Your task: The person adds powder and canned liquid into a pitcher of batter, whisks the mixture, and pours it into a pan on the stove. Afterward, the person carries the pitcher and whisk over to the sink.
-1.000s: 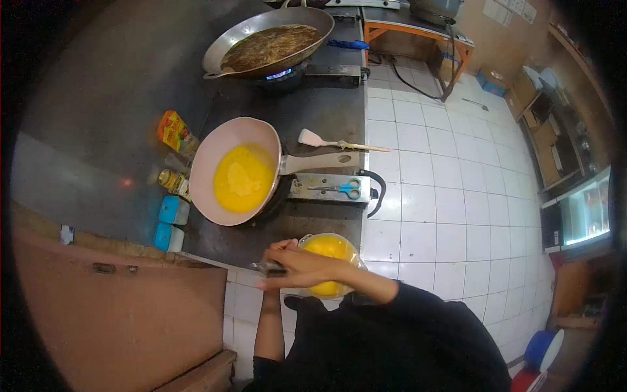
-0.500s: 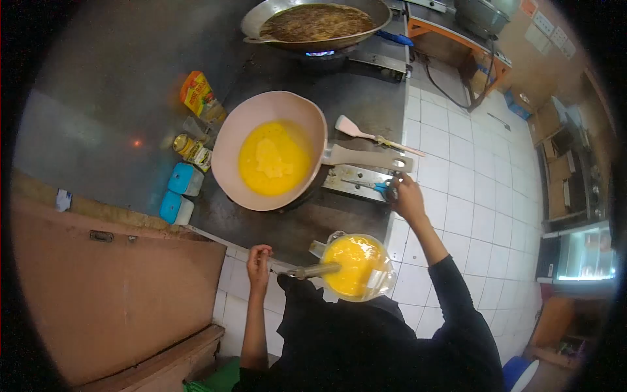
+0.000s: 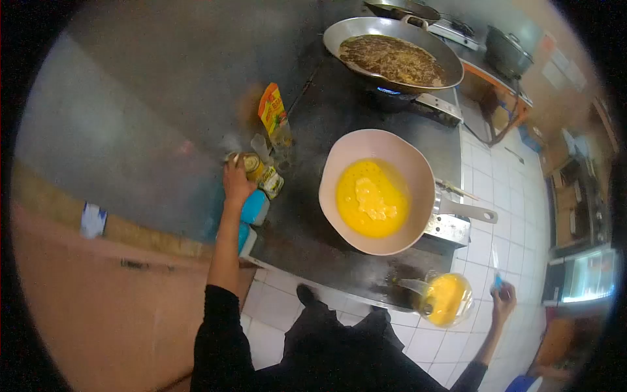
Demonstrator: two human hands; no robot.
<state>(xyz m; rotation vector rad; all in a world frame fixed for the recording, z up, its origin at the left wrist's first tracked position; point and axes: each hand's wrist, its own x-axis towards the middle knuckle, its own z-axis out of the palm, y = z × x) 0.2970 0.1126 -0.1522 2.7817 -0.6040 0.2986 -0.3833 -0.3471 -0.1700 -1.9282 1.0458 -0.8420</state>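
My left hand (image 3: 238, 181) reaches over the left side of the stove top, its fingers at the yellow-capped jar (image 3: 253, 167). They are blurred and partly hidden, so their grip is unclear. My right hand (image 3: 503, 299) is closed on blue-handled scissors (image 3: 496, 274), blades pointing up and away, held right of the clear jug (image 3: 471, 304). Yellow liquid like beaten egg (image 3: 447, 295) fills the jug, and a utensil's handle leans out of it. In the pink frying pan (image 3: 334, 179) lies more yellow liquid with a paler lump (image 3: 374, 201) in the middle.
A large wok (image 3: 353, 29) of bubbling brown liquid sits over a blue flame at the back. Near my left hand are blue-lidded containers (image 3: 255, 207) and a red-yellow pouch (image 3: 272, 108). The pan handle (image 3: 467, 210) juts past the counter's right edge.
My left hand has moved from the counter's front edge up to the jars. My right hand has lifted the scissors off the stove's right edge toward me. The view has shifted left.
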